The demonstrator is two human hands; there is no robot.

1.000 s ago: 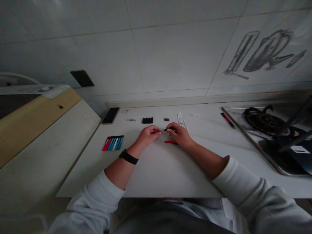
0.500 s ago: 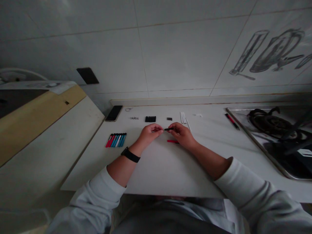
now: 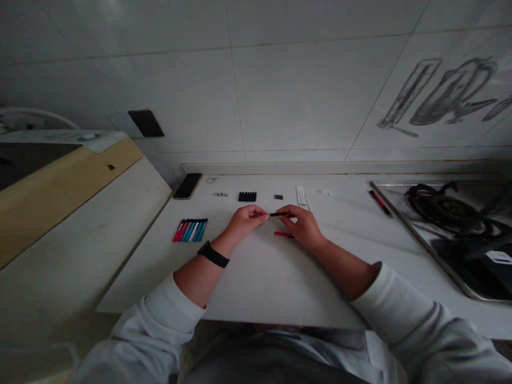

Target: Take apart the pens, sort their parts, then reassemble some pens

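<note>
My right hand [image 3: 303, 225] pinches a slim black pen part [image 3: 275, 214], its free end pointing at my left fingertips. My left hand [image 3: 245, 221] is closed thumb to forefinger at that end; whatever sits in the pinch is too small to make out. Under my right hand lies a red marker barrel [image 3: 282, 234], partly covered. Beyond the hands are a row of black caps [image 3: 247, 197], a small dark cluster [image 3: 278, 197], white sticks [image 3: 301, 196], tiny metallic bits [image 3: 221, 194] and small white pieces [image 3: 326, 192].
Red, blue and white markers with black ends [image 3: 190, 230] lie side by side on the left. A phone [image 3: 188, 186] rests at the back left. A red-and-black marker [image 3: 380, 204] lies beside the gas stove [image 3: 444, 208] on the right. The tiled wall bounds the counter.
Both hands stay almost in place. The black part now lies nearly level, close to my left fingertips. The camera view has shifted slightly.
</note>
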